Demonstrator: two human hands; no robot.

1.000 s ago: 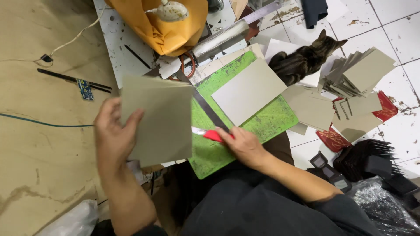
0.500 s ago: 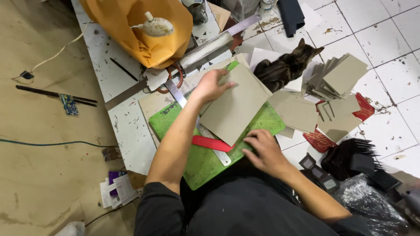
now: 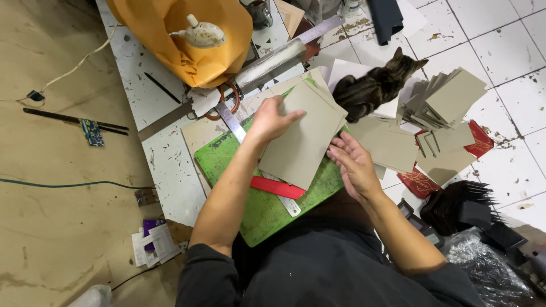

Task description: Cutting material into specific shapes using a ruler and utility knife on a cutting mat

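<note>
Right hand (image 3: pixel 355 165) has shifted beside the cardboard sheet (image 3: pixel 304 145), left hand (image 3: pixel 273 119) atop.

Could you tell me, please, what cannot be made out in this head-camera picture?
- Steel ruler: its middle is hidden under the grey cardboard sheet and left hand.
- Red-handled knife: its blade is hidden under that sheet.
- Tabby cat: its face is turned away.
- Right hand: its palm faces down, unseen.

left hand (image 3: pixel 272 118): arm outstretched, fingers pressed flat | right hand (image 3: pixel 354 164): open, fingers spread
</note>
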